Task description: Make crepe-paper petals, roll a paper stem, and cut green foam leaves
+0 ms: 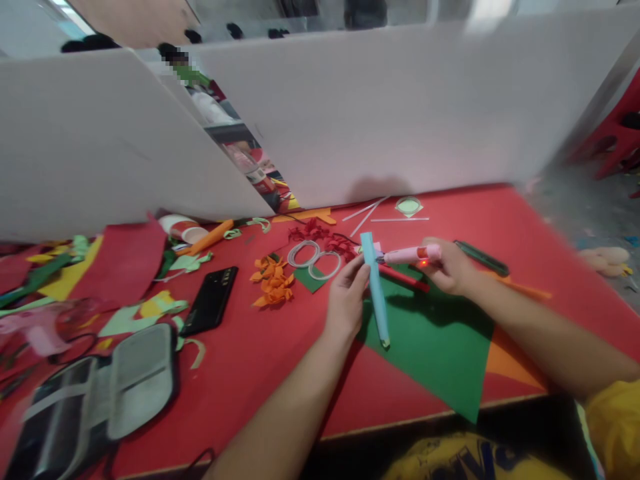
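My left hand [347, 297] is closed on a light blue paper strip [377, 297], which is held up at a slant. In my right hand [447, 267] is a pink glue gun [407, 255] with a small red light, its tip at the strip's upper part. Below both hands lies a green sheet [430, 340], partly over an orange sheet [513, 360]. A red stick [405, 277] rests behind the blue strip. What the strip is wrapped round, if anything, is hidden.
Left of my hands are white rings [303, 254], orange paper flowers [273, 283] and a black phone [209, 300]. An open grey case [143, 380] and paper scraps lie farther left. A dark green cutter [481, 258] is at the right. A white partition [400, 107] stands behind.
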